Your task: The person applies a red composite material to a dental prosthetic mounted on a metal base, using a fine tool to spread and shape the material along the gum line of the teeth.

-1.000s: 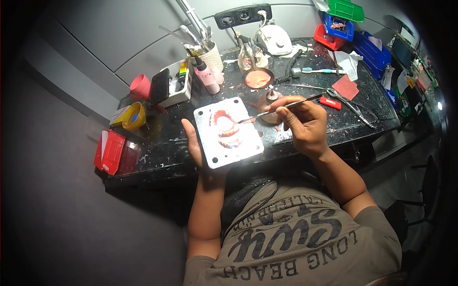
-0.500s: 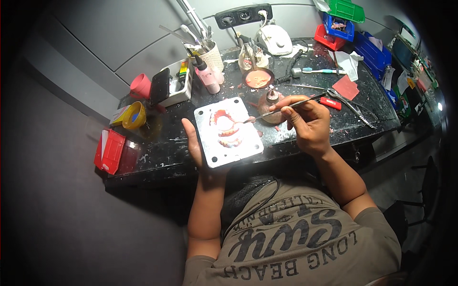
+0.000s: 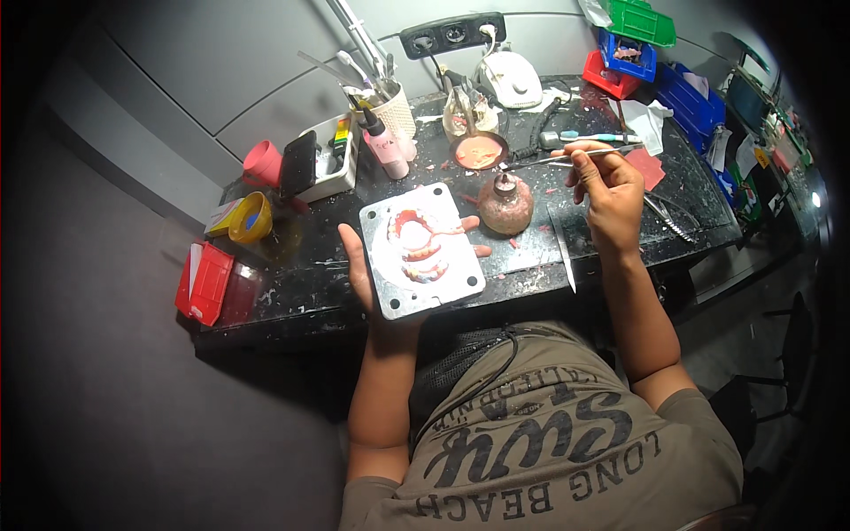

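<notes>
My left hand (image 3: 356,270) supports a pale square dental flask (image 3: 416,301) from beneath, thumb along its left side and fingertips showing past its right side. Set in its white filling are two curved rows of denture teeth with red-pink bases (image 3: 409,219). Farther right, my right hand (image 3: 611,195) is closed round the handle of a thin wax spatula (image 3: 553,159). The spatula's tip points left, just above the nozzle of a round pinkish burner (image 3: 506,208); no flame can be made out. Behind the burner sits a small pan (image 3: 478,152) of pink wax.
A slim pointed blade (image 3: 562,248) lies right of the burner. A pink bottle (image 3: 385,149), a tool cup (image 3: 394,111) and a white box (image 3: 332,177) stand back left. At the right are a toothbrush (image 3: 602,137), a pink wax sheet (image 3: 645,168) and stacked bins (image 3: 629,53).
My right hand has moved right and up, taking the spatula tip from the flask to above the burner. The flask has shifted slightly toward me. The blade on the table has come into view.
</notes>
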{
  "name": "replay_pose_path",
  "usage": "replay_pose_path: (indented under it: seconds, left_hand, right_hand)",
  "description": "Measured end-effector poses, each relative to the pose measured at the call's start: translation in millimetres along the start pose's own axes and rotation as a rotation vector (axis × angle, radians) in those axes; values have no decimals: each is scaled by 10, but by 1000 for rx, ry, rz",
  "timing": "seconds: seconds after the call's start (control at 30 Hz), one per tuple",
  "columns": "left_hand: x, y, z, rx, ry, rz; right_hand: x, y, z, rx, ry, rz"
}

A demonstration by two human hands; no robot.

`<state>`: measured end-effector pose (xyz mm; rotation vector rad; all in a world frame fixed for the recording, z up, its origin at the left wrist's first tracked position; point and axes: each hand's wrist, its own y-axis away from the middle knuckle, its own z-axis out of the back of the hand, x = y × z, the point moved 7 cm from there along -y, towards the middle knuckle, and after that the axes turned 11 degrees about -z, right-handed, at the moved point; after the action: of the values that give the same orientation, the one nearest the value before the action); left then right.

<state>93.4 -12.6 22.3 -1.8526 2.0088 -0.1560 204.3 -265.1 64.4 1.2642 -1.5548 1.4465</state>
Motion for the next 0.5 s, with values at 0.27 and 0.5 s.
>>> replay_pose_path:
  seconds: [0.27,0.5]
  left_hand:
    - [8,-12,-45,-25,36,-11]
    - [4,-14,-13,-14,16,1]
  right_hand:
    - [364,-203,-101,-8,101,88]
    - [459,-318,-245,27,287,177]
